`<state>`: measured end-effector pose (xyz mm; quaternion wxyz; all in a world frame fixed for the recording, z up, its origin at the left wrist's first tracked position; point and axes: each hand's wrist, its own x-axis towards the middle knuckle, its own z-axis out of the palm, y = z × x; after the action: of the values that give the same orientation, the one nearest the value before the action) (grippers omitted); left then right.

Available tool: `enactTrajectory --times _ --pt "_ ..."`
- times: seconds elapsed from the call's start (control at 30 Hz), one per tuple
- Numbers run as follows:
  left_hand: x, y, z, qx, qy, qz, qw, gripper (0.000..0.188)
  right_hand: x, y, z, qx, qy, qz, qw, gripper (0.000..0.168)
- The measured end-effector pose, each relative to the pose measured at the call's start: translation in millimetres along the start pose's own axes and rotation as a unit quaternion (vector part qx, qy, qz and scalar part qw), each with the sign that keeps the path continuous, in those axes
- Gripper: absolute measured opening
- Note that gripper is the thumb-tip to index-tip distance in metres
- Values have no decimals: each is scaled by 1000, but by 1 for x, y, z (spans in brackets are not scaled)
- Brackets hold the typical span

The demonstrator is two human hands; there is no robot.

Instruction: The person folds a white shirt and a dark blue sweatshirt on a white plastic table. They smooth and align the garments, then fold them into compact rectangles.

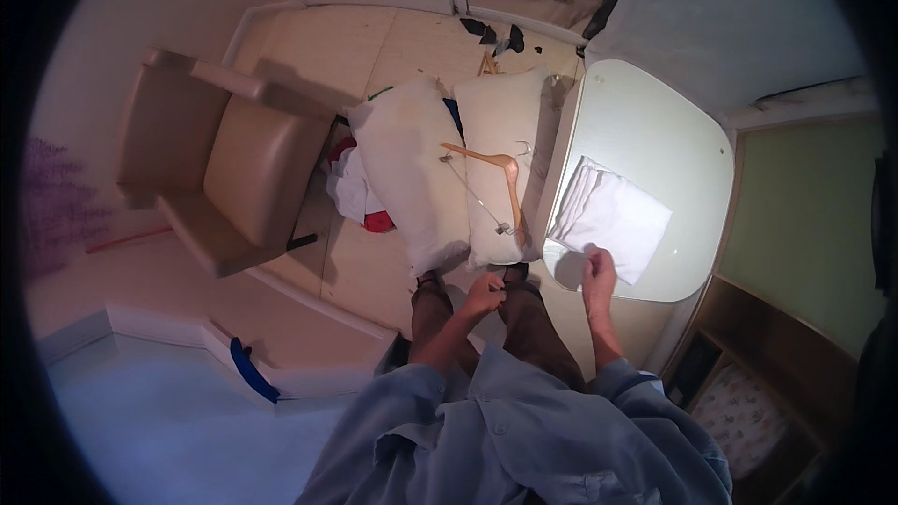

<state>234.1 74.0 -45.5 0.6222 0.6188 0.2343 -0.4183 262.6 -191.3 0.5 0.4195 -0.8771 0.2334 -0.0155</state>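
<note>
A folded white cloth (617, 221) lies on the white tabletop (649, 130) to my right, its layered folded edge towards the left. My right hand (600, 277) is at the cloth's near edge with its fingers bent; whether it grips the fabric is unclear. My left hand (484, 296) hovers over my legs with curled fingers, and anything small between them is too indistinct to tell. Beyond it, a wooden clothes hanger (506, 163) with a metal bar and clips rests across two off-white pillows (414, 175) on the floor.
A tan armchair (249, 161) stands at the left. White and red fabric (349, 182) lies beside the left pillow. Black pieces (489, 34) are on the floor near the far wall. A blue curved object (252, 372) sits on the ledge at the lower left. Wooden shelving (765, 322) stands at the right.
</note>
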Motion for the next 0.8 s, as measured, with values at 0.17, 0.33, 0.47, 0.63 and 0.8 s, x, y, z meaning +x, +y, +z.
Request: enactTrajectory --times 0.17,0.33,0.47,0.63,0.8 --pt "22 -26 -33 -54 -17 -2 998 27 -7 -30 102 82 -210 8 974 19" --pt "7 -60 -80 -62 -3 -44 997 23 -2 42 214 -64 -192 65 977 46" --pt "-12 -95 -124 -105 5 -63 992 21 14 122 274 -173 -75 10 982 63" --pt "-22 -127 -160 -112 59 -112 986 18 33 132 303 -159 -66 122 978 77" --pt "-13 -157 -162 -138 68 -125 980 17 34 139 312 -220 -109 125 961 44"
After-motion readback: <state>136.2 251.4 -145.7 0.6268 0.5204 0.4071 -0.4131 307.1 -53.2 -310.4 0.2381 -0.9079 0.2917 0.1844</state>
